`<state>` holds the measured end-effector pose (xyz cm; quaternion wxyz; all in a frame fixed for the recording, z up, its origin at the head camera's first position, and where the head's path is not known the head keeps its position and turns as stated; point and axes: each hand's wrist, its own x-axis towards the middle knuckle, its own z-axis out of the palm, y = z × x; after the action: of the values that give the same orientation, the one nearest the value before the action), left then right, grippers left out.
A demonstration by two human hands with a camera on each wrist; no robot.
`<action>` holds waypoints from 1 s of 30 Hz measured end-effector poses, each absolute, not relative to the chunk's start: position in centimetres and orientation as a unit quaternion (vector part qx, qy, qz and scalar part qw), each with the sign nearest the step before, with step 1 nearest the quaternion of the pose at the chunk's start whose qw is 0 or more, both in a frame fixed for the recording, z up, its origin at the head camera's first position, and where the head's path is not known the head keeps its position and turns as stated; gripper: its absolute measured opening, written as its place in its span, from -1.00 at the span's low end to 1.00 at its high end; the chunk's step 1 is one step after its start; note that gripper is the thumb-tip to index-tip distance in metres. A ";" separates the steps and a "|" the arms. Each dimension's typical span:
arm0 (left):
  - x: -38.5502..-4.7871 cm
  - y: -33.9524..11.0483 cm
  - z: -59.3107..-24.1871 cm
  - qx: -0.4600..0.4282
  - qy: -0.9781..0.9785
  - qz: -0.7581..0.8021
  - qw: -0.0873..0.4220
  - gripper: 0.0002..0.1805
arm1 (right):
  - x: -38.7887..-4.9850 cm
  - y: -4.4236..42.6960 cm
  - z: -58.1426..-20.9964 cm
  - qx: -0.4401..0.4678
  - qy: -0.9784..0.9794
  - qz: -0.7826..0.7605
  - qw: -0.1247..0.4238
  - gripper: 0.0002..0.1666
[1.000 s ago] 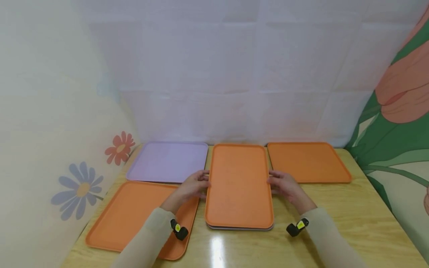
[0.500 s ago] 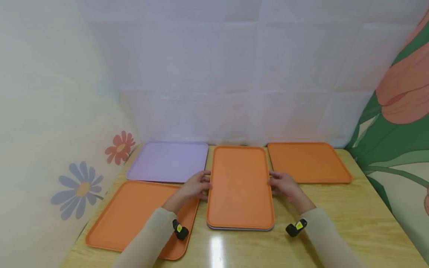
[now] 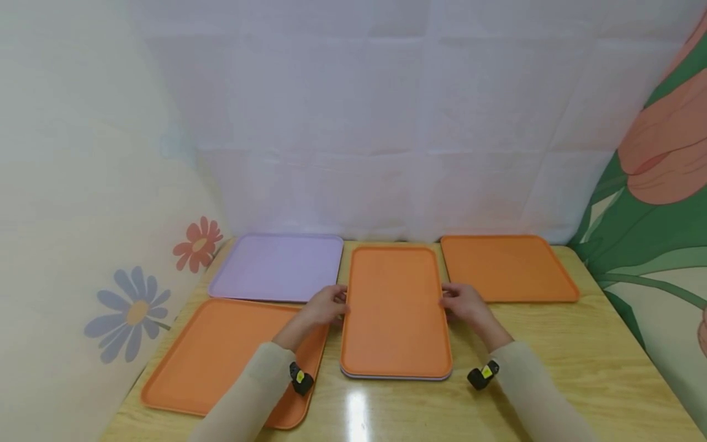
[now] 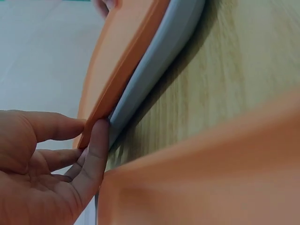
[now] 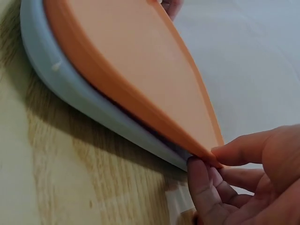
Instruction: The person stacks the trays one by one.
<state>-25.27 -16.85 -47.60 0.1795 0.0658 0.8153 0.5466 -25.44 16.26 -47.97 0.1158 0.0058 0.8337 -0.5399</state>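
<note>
In the head view an orange tray (image 3: 396, 310) lies lengthwise at the middle of the table, over a pale lilac tray (image 3: 395, 377) whose edge peeks out at the near end. My left hand (image 3: 327, 305) pinches the orange tray's left long edge, thumb at the rim and fingers beneath. On the opposite edge my right hand (image 3: 466, 304) pinches it the same way. In the right wrist view a narrow dark gap separates the orange tray from the pale tray (image 5: 89, 105), which looks blue-grey there. My right fingertips touch or nearly touch the lower tray's edge.
A lilac tray (image 3: 278, 267) lies at the back left. In front of it is another orange tray (image 3: 221, 350), under my left forearm. A third orange tray (image 3: 508, 268) lies at the back right. White cloth (image 3: 386, 123) hangs behind the wooden table (image 3: 574, 368).
The far end of the middle orange tray has come down and slightly nearer, while its near end stays almost in place. Both hands keep hold, and the wrists have shifted slightly inward.
</note>
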 end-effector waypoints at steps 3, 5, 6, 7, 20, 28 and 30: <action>-25.5 -16.7 -48.0 0.079 0.844 0.505 0.162 -0.37 | -25.6 16.1 -48.1 0.004 0.861 -0.499 0.100 -0.45; -25.7 -16.6 -48.1 0.088 0.864 0.472 0.149 -0.40 | -25.6 16.0 -48.1 0.006 0.871 -0.481 0.096 -0.47; -25.7 -16.6 -48.1 0.090 0.874 0.456 0.144 -0.41 | -25.6 16.0 -48.1 0.007 0.873 -0.478 0.095 -0.48; -25.7 -16.6 -48.0 0.090 0.882 0.441 0.140 -0.42 | -25.6 16.0 -48.1 0.007 0.873 -0.479 0.096 -0.48; -24.2 -18.1 -46.1 0.091 0.888 0.438 0.108 -0.48 | -25.6 16.3 -48.7 0.014 0.843 -0.519 0.139 -0.33; -22.7 -22.7 -43.9 0.083 0.918 0.382 0.065 -0.48 | -25.5 16.4 -49.0 0.009 0.831 -0.539 0.140 -0.28; -22.4 -24.1 -43.5 0.075 0.923 0.372 0.058 -0.48 | -25.4 16.4 -49.0 0.007 0.831 -0.540 0.134 -0.27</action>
<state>-22.39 -24.07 -43.55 0.0579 0.0752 0.9233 0.3722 -25.43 16.37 -49.00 0.1345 0.0071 0.8309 -0.5399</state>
